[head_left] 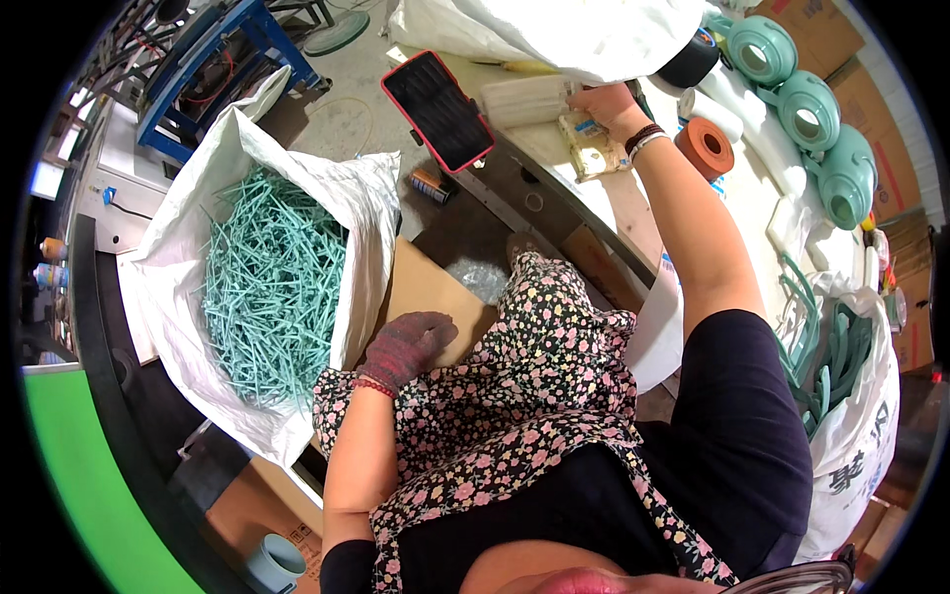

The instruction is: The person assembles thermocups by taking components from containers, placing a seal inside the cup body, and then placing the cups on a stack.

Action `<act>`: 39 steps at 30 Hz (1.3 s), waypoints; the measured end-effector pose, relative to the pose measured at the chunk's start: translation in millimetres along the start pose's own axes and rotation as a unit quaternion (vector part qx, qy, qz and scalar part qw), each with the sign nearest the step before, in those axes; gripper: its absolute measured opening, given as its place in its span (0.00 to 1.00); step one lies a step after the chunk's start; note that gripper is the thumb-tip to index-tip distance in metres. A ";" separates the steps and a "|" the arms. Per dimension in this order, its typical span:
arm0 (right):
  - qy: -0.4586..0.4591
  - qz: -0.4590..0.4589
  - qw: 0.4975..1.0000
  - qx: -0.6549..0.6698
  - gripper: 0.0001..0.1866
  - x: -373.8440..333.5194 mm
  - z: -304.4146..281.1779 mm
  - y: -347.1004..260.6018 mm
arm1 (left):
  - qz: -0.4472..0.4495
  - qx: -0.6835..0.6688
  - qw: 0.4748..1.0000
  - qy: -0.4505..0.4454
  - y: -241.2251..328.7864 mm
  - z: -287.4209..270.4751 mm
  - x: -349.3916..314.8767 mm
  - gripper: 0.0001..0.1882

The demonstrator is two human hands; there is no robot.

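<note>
Cardboard point(430, 287) lies under a gloved left hand point(411, 348) near the frame's center, while the bare right hand point(606, 107) sits beside a translucent pack point(524, 102), upper center; whether either hand grips anything cannot be told.

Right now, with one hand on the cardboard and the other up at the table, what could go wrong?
The open white sack, heaped with teal strips, is close to the gloved left hand; a bump might spill some.
The red-cased phone appears by the edge of the table, its support unclear; a knock could drop it.
The bare right hand's forearm might nudge the orange-brown roll.
</note>
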State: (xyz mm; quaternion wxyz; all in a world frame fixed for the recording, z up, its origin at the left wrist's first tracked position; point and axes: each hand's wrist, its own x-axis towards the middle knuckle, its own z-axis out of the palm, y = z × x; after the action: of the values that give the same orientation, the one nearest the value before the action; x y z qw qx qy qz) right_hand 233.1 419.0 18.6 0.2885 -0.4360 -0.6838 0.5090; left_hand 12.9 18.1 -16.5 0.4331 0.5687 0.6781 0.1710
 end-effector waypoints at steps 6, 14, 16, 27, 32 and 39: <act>0.061 -0.169 0.961 -0.211 0.19 1.6 -7.4 8.7 | -0.007 0.004 1.000 -0.020 3.2 -2.2 1.6 0.25; 0.046 -0.117 0.991 0.048 0.17 -39.1 -12.8 -20.9 | 0.045 0.089 0.995 0.032 -44.7 28.0 14.7 0.19; 0.072 -0.136 0.980 0.124 0.15 -48.2 -10.9 -20.1 | 0.044 0.087 0.995 0.025 -31.8 22.9 13.4 0.18; 0.166 -0.243 0.940 -0.171 0.21 -106.5 -4.6 -38.7 | -0.051 -0.025 0.998 0.038 9.5 5.0 0.5 0.24; 0.206 -0.289 0.918 -0.177 0.22 -115.9 -1.6 -36.6 | -0.064 -0.002 0.998 0.024 11.8 5.9 1.9 0.23; 0.223 -0.329 0.882 -0.254 0.23 -130.5 7.8 -50.4 | -0.072 -0.015 0.997 0.017 8.6 8.4 1.1 0.24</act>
State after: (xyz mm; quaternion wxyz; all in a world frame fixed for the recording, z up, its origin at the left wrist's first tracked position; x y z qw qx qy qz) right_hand 270.4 294.3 70.4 0.4633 -0.3465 -0.8114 0.0833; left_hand 24.9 19.5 -15.4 0.4412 0.5089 0.7218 0.1589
